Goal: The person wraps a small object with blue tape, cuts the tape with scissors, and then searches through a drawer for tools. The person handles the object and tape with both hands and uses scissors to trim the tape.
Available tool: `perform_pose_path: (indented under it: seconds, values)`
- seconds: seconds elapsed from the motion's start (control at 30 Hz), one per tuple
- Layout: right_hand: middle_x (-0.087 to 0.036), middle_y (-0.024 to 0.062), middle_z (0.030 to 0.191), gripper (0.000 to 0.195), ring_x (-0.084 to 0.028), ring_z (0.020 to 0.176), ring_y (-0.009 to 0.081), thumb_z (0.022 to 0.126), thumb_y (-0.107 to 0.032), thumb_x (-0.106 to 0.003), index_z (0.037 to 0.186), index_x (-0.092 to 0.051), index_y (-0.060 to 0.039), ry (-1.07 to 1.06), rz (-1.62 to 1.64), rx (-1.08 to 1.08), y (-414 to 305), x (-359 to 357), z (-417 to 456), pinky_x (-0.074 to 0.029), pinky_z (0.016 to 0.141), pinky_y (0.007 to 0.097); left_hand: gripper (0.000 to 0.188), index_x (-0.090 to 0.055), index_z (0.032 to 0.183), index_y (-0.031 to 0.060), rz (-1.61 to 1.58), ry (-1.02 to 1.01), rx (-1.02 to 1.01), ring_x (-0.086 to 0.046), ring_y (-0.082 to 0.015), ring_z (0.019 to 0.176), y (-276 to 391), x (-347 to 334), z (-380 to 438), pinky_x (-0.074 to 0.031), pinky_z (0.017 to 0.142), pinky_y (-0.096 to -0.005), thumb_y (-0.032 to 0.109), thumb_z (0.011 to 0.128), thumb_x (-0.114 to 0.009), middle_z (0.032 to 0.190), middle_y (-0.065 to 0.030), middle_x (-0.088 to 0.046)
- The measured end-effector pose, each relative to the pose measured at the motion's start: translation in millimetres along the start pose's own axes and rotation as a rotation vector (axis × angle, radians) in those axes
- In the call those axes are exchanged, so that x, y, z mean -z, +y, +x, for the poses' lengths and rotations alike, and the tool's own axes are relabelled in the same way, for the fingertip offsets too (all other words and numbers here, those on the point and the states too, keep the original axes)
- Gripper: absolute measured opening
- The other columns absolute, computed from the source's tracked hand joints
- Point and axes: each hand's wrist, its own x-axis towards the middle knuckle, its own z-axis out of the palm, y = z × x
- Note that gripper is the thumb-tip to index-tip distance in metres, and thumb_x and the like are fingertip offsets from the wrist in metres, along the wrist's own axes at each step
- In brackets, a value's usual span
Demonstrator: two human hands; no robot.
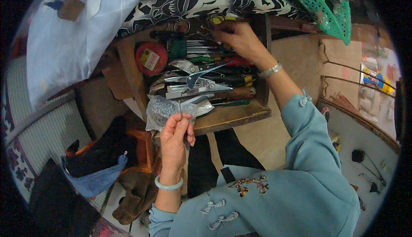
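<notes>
My left hand grips a thin metal tool, its narrow tip pointing up and its lower end partly hidden by my fingers. It is just in front of an open wooden drawer full of tools. My right hand is blurred at the back of the drawer, near thin metal pieces and a yellow item; whether it holds anything is unclear. Between the hands lie metal hand tools, a row of slim metal shafts, a round red container and a bubble-wrap bag.
Black-and-white patterned cloth overhangs the drawer's back. A green perforated plastic basket is at upper right, pale blue cloth at upper left. A wire-fronted shelf stands on the right. Dark and blue cloths lie at lower left.
</notes>
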Motion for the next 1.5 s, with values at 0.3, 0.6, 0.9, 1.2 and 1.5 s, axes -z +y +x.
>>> perform_pose_path:
  seconds: [0.3, 0.6, 0.9, 1.2, 1.5]
  values:
    - [-0.067, 0.0071, 0.084, 0.021, -0.059, 0.066, 0.0147, 0.086, -0.017, -0.067, 0.098, -0.068, 0.0000, -0.087, 0.092, -0.295, -5, 21, -24, -0.047, 0.058, 0.0270, 0.016, -0.058, 0.106, 0.0021, 0.008, 0.005, 0.015, -0.045, -0.0089, 0.057, 1, 1, 2, -0.039, 0.048, -0.0236, 0.015, 0.099, -0.053, 0.069, -0.0004, -0.051]
    - [-0.068, 0.0175, 0.082, 0.013, -0.067, 0.077, 0.0374, 0.080, -0.014, -0.062, 0.088, -0.070, -0.0077, -0.137, -0.918, 0.209, -7, -13, 17, -0.055, 0.067, 0.0461, 0.016, -0.058, 0.106, 0.0020, 0.019, 0.005, 0.016, -0.045, -0.0084, 0.057, 2, 1, 4, -0.039, 0.049, -0.0233, 0.016, 0.098, -0.054, 0.068, -0.0004, -0.051]
    - [-0.069, 0.0143, 0.079, 0.013, -0.069, 0.075, 0.0324, 0.080, -0.009, -0.058, 0.082, -0.071, -0.0103, -0.312, -1.141, 0.515, -25, -35, 56, -0.055, 0.060, 0.0435, 0.015, -0.058, 0.105, 0.0033, -0.041, 0.003, 0.027, -0.045, -0.0062, 0.058, 0, 2, 3, -0.040, 0.051, -0.0214, 0.016, 0.100, -0.053, 0.071, 0.0003, -0.052]
    - [-0.068, 0.0176, 0.085, 0.022, -0.067, 0.082, 0.0316, 0.080, -0.022, -0.065, 0.093, -0.067, -0.0045, -0.311, -0.789, 0.308, -20, -1, 36, -0.053, 0.070, 0.0435, 0.015, -0.059, 0.104, 0.0040, -0.050, 0.015, 0.034, -0.046, -0.0060, 0.058, 2, 2, 0, -0.041, 0.050, -0.0212, 0.017, 0.099, -0.054, 0.071, 0.0003, -0.052]
    - [-0.066, 0.0058, 0.081, 0.013, -0.054, 0.061, 0.0070, 0.082, -0.013, -0.064, 0.089, -0.061, -0.0022, -0.404, 0.604, -0.377, -32, -8, 2, -0.039, 0.050, 0.0186, 0.016, -0.058, 0.105, 0.0022, 0.003, -0.013, -0.015, -0.046, -0.0072, 0.060, 20, -7, -8, -0.041, 0.052, -0.0221, 0.017, 0.099, -0.053, 0.072, -0.0005, -0.052]
